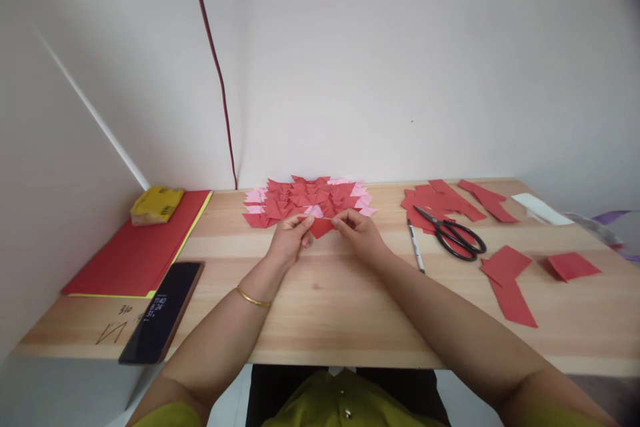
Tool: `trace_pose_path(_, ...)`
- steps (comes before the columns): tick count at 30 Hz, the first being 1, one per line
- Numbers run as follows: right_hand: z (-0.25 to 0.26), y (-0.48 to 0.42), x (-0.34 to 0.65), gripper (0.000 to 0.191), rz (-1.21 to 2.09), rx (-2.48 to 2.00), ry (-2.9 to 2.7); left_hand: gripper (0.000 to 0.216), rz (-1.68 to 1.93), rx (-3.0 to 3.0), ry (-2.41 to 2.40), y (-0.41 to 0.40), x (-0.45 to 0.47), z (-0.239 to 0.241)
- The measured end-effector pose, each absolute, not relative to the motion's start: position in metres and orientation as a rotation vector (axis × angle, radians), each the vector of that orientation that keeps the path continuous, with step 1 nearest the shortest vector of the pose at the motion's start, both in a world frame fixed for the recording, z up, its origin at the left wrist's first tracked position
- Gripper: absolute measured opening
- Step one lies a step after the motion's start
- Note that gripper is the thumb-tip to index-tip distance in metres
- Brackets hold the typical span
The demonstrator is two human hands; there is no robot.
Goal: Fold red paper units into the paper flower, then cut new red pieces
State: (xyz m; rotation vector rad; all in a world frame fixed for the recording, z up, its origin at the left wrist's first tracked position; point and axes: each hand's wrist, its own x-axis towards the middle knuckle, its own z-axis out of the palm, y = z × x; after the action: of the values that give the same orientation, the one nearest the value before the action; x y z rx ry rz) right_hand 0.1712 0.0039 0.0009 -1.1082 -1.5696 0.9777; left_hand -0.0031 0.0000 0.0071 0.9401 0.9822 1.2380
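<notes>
A small piece of folded red paper (321, 227) is stretched between my two hands above the wooden table, its lower part coming to a point. My left hand (291, 240) pinches its left end between thumb and fingers. At the right end, my right hand (361, 235) grips it the same way. Just behind them lies a heap of folded red and pink paper pieces (310, 195), partly hidden by my fingers. A gold bangle circles my left wrist.
To the right are black-handled scissors (459, 240), a marker pen (416, 247), red paper scraps (509, 280), a red square (575, 265) and a white strip (541, 209). On the left, a phone (163, 313) lies near red sheets (135, 250) topped by a yellow packet (157, 205). A wall stands behind.
</notes>
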Motion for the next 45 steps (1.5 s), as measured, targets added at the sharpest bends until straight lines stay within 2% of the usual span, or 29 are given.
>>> trace_pose_path(13,0.002,0.007,0.175,0.027,1.005,-1.117,-1.557,0.035,1.272,1.004,1.024,0.003,-0.005,0.006)
trace_pose_path(20,0.003,0.004,0.172,0.027,1.209,-1.057,-1.508,0.031,1.277,1.119,1.111,0.004,-0.008,0.000)
trace_pose_path(38,0.000,0.012,0.178,0.028,1.101,-1.107,-1.491,0.044,1.273,0.993,0.946,0.005,-0.007,0.005)
trace_pose_path(45,0.004,0.012,0.178,0.027,1.070,-1.059,-1.430,0.030,1.059,1.045,0.986,-0.002,-0.004,0.008)
